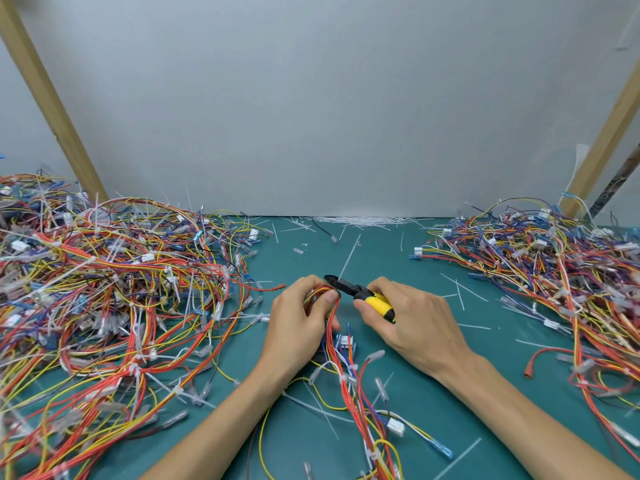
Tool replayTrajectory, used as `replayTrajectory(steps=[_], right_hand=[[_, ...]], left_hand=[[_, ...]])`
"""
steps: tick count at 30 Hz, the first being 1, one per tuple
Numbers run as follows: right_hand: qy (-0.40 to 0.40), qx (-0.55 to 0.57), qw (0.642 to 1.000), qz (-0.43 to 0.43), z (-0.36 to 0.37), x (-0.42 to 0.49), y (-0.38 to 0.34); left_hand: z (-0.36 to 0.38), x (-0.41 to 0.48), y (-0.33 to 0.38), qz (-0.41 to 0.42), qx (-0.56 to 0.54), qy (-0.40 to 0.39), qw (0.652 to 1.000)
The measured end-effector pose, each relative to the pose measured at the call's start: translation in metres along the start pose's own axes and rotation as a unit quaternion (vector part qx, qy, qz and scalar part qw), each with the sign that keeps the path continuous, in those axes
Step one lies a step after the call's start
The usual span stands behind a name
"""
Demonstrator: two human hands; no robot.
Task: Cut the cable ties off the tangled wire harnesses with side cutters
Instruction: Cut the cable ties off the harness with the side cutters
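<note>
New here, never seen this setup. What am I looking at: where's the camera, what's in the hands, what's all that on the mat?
There is no robot here. A single camera worn on a person's head looks forward and down at two bare hands. The left hand grips a wire harness of red, yellow and blue wires. The right hand holds yellow-handled side cutters, whose black jaws point at the bundle by the left thumb. The surface is a green mat. More tangled harnesses lie on it in a left heap and a right heap. White cable-tie offcuts lie scattered, many along the grey back wall.
</note>
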State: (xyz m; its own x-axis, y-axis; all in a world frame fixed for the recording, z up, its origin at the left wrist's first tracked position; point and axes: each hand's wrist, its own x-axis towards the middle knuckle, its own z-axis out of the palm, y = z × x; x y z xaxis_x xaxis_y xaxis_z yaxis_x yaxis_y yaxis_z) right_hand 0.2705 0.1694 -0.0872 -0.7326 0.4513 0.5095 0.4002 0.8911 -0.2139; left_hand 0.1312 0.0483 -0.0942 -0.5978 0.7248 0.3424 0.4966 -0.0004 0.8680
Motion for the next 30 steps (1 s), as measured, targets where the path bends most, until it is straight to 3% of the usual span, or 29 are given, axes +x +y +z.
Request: replayTrajectory(steps=[9, 15, 30], right_hand=[[-0.012, 0.004, 1.0, 0.011, 0.0011, -0.0005, -0.0013], [0.029, -0.004, 1.0, -0.006, 0.0006, -0.0011, -0.0008], [-0.003, -0.003, 1.0, 0.0, 0.0015, -0.0001, 0.0018]], left_hand=[[-0.0007, -0.0003, 0.0011, -0.017, -0.01, -0.003, 1.0], [-0.0013, 0.001, -0.0005, -0.035, -0.037, -0.014, 0.999], [-0.0016, 0.0019, -0.0029, -0.034, -0.044, -0.011, 0.998]])
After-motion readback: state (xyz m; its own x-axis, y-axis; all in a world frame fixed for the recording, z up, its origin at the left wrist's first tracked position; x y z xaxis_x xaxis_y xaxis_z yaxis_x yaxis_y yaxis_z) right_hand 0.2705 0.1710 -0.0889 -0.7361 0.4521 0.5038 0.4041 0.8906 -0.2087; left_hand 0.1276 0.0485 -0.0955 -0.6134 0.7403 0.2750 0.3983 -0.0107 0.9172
